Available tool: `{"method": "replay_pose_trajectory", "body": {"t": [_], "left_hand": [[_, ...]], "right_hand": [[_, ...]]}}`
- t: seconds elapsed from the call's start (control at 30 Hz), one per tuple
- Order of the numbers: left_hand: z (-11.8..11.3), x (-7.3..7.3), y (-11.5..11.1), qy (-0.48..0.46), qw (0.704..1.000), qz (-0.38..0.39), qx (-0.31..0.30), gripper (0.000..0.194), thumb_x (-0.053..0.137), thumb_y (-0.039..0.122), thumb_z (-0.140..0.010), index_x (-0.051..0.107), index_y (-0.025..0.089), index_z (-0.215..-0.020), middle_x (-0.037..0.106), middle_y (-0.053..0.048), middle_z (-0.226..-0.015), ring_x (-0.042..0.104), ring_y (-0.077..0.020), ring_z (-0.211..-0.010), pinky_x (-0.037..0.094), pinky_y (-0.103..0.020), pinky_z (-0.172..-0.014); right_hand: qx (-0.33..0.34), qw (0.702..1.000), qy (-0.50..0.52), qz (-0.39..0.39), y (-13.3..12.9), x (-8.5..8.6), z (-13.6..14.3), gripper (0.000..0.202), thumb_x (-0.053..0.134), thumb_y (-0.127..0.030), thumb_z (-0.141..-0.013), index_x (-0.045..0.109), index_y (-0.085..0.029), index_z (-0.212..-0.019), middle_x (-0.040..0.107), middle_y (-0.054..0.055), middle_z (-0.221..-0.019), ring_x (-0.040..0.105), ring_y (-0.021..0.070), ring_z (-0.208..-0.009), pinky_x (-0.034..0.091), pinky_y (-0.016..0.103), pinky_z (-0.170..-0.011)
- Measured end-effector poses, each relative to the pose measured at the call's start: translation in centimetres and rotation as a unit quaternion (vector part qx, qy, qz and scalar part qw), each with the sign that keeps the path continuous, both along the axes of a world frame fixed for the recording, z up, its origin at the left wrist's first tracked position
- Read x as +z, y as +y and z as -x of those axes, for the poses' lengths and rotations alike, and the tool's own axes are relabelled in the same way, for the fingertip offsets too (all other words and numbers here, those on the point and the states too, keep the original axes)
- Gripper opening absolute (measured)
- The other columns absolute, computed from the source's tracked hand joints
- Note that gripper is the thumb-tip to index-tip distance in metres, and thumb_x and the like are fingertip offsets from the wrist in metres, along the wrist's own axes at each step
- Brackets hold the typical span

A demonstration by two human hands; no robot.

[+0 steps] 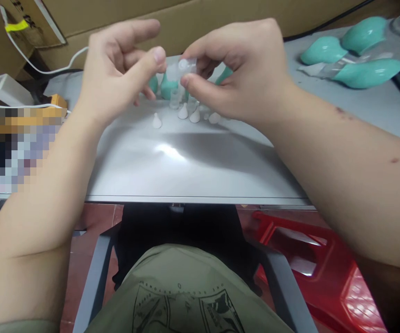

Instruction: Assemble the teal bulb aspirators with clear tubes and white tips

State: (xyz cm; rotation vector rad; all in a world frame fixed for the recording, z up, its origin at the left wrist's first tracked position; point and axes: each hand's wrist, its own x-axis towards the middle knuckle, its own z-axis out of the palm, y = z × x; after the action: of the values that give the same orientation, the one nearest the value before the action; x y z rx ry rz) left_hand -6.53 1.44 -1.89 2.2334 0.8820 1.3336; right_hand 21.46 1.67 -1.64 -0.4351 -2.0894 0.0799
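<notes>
Above the far part of the table, my right hand point(234, 69) pinches a small translucent plastic piece point(187, 65) between thumb and fingers. To its left, my left hand point(123, 67) is raised with thumb and fingers apart, its thumb tip close to the piece. Under the hands stand small clear cylinders point(175, 99). Several small white cone-shaped pieces, one of them a white cone point(156, 120) set apart on the left, rest on the table. Teal objects point(169, 87) show behind the cylinders, partly hidden by my hands.
The grey table point(133, 173) has a cardboard wall point(172, 27) along its back. Teal bulb-shaped items point(369, 73) with clear parts lie at the back right. A white adapter point(11, 90) with cables sits at the left. A red plastic stool point(324, 282) stands below, on the right.
</notes>
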Motion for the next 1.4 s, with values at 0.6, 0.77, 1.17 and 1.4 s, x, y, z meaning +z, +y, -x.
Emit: {"method": "replay_pose_trajectory", "body": {"t": [0.6, 0.77, 1.17, 1.4], "left_hand": [[3.6, -6.8, 10.3, 0.136, 0.969, 0.033, 0.202, 0.061, 0.083, 0.066, -0.089, 0.067, 0.024, -0.130, 0.079, 0.000, -0.117, 0.052, -0.0216, -0.093, 0.039, -0.041, -0.086], [3.2, -4.6, 8.3, 0.097, 0.977, 0.002, 0.191, 0.061, 0.078, 0.086, -0.093, 0.066, 0.027, -0.097, 0.071, 0.005, -0.085, 0.039, -0.0157, -0.075, 0.037, -0.039, -0.072], [-0.6, 0.5, -0.5, 0.013, 0.996, -0.084, 0.014, 0.055, 0.083, 0.084, -0.095, 0.083, 0.030, -0.103, 0.076, -0.003, -0.095, 0.066, -0.0186, -0.073, 0.058, -0.039, -0.058], [-1.9, 0.4, -2.1, 0.106, 0.989, -0.100, 0.022, 0.049, 0.084, 0.077, -0.087, 0.086, 0.031, -0.100, 0.076, -0.008, -0.093, 0.069, -0.0273, -0.081, 0.054, -0.044, -0.072]], "right_hand": [[-0.019, 0.996, 0.054, 0.071, 0.3, -1.0, 0.8, 0.028, 0.074, -0.004, -0.086, 0.088, -0.024, -0.099, 0.076, -0.001, -0.081, 0.067, 0.0142, -0.070, 0.054, 0.026, -0.064], [-0.010, 0.996, 0.050, 0.069, 0.3, -1.4, 0.8, 0.025, 0.073, -0.008, -0.088, 0.087, -0.022, -0.103, 0.077, 0.001, -0.085, 0.069, 0.0148, -0.073, 0.055, 0.027, -0.067], [0.142, 0.955, 0.183, 0.187, 0.0, -0.9, 1.4, 0.024, 0.072, -0.002, -0.087, 0.084, -0.019, -0.099, 0.078, 0.001, -0.088, 0.067, 0.0129, -0.072, 0.050, 0.027, -0.065], [0.124, 0.961, 0.142, 0.202, -1.1, -0.4, 1.2, 0.007, 0.075, -0.016, -0.098, 0.081, -0.020, -0.096, 0.078, 0.001, -0.085, 0.069, 0.0124, -0.070, 0.056, 0.025, -0.067]]}}
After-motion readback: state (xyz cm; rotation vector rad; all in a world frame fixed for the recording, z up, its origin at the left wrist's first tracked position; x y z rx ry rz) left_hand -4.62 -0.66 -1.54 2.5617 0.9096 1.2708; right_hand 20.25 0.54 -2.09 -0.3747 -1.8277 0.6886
